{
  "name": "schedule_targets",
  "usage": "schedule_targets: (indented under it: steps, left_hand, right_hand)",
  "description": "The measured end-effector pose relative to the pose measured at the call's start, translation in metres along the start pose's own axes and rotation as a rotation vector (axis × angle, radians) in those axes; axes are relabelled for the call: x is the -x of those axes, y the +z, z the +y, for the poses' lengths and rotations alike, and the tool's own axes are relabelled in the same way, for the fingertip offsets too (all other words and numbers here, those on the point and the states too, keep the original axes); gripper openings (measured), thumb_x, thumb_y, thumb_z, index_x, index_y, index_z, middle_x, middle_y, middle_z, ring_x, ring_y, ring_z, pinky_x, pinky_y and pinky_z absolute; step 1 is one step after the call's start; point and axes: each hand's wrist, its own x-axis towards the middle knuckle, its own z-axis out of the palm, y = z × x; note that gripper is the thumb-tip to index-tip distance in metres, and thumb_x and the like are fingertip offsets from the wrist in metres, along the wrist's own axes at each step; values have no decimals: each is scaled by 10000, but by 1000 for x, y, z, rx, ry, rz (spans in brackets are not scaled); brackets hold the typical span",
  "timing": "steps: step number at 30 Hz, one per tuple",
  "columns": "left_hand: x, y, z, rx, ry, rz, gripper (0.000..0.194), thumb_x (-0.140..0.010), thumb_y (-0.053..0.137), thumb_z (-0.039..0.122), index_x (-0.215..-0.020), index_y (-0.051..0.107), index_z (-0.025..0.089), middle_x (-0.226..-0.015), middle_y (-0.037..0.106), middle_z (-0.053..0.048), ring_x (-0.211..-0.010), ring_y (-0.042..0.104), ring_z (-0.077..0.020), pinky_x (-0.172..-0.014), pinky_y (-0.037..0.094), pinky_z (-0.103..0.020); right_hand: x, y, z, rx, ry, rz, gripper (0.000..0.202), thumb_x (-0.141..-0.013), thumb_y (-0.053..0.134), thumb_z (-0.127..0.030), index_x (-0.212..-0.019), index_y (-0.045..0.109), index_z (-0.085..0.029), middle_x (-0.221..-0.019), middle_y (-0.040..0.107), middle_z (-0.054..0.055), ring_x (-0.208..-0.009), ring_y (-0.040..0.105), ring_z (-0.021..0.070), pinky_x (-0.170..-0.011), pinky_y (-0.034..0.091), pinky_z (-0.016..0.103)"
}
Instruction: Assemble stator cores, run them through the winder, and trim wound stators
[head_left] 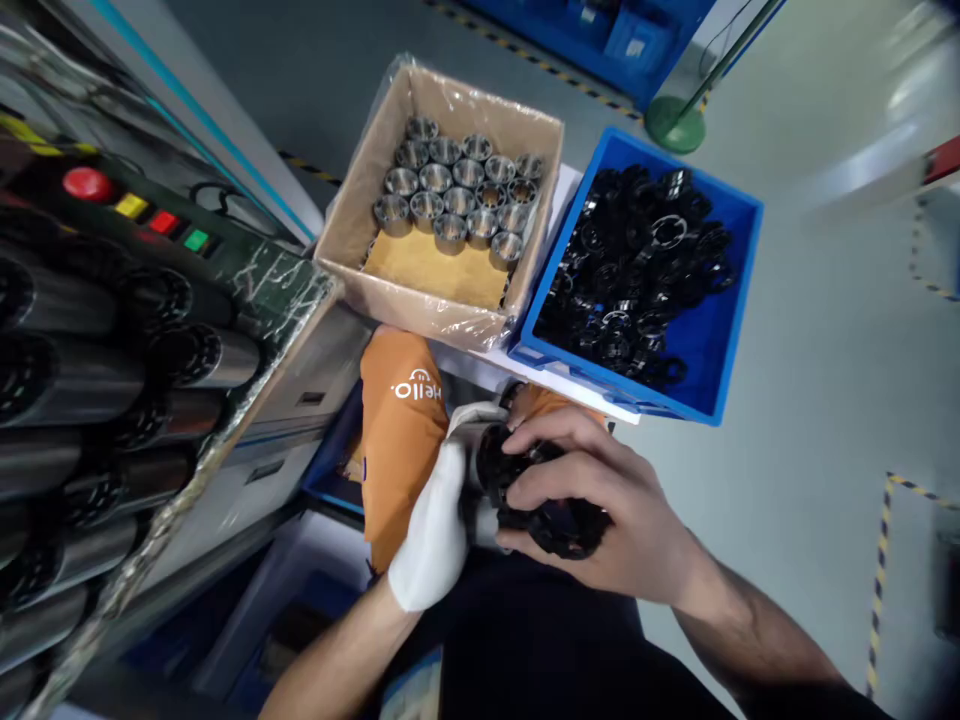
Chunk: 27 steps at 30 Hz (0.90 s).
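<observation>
In front of my lap, my left hand (435, 530), in a white glove, is wrapped round a metal cylinder (469, 442). My bare right hand (615, 490) has its fingers curled over several black ring-shaped parts (566, 525) and presses them near the cylinder's end. The lower side of the grip is hidden by the fingers, and I cannot tell whether a ring sits inside the cylinder. Behind the hands lies orange cloth (401, 430) printed "Hello.".
A cardboard box (420, 295) holds metal cylinders standing in rows. Beside it, a blue bin (716, 345) contains a heap of black rings. At left, more cylinders (67, 380) lie on a rack below a panel with coloured buttons (161, 222). A green stand base (675, 125) is behind.
</observation>
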Motion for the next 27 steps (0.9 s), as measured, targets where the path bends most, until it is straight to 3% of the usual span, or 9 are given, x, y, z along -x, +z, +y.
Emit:
schedule_targets:
  steps: [5, 11, 15, 18, 21, 27]
  left_hand:
    - [0, 10, 10, 23, 27, -54, 594, -1213, 373, 713, -1370, 772, 303, -1482, 728, -64, -1537, 608, -320, -1414, 413, -495]
    - [3, 9, 15, -9, 52, -54, 556, -1215, 392, 692, -1418, 749, 319, -1457, 717, -68, -1474, 637, -326, -1356, 481, -509]
    - [3, 6, 14, -104, 118, -62, 505, -1234, 394, 627, -1445, 733, 318, -1448, 707, -69, -1469, 634, -309, -1365, 460, -489]
    - [3, 5, 16, -174, 160, -65, 444, -1247, 416, 562, -1465, 724, 329, -1481, 702, -55, -1469, 638, -284, -1357, 468, -459]
    - [4, 4, 21, -169, 114, -90, 454, -1237, 443, 580, -1474, 730, 319, -1561, 693, -60, -1524, 621, -305, -1383, 454, -482]
    - [6, 5, 27, -160, 56, -103, 473, -1199, 522, 642, -1390, 787, 299, -1467, 750, -69, -1483, 663, -329, -1368, 485, -495]
  right_hand:
    - [1, 8, 1, 108, 8, 171, 385, -903, 1057, -235, -1198, 811, -247, -1297, 729, 90, -1159, 807, 248, -1005, 721, 374]
    - [0, 3, 5, 40, 33, 77, 343, -969, 972, -194, -1287, 843, -212, -1386, 774, 110, -1193, 813, 273, -1029, 717, 416]
    - [3, 6, 7, 52, 38, 149, 318, -961, 986, -209, -1258, 872, -221, -1351, 816, 106, -1116, 833, 278, -898, 734, 401]
    - [7, 10, 9, 72, 14, 193, 380, -929, 1027, -226, -1281, 884, -230, -1303, 840, 106, -1109, 851, 298, -909, 751, 424]
    - [11, 12, 8, 100, 11, 223, 386, -945, 1016, -221, -1308, 892, -267, -1343, 843, 100, -1112, 865, 300, -898, 768, 426]
    - [14, 18, 0, 138, 75, 215, 448, -938, 1029, -295, -1355, 887, -377, -1316, 848, 55, -1020, 868, 294, -836, 786, 452]
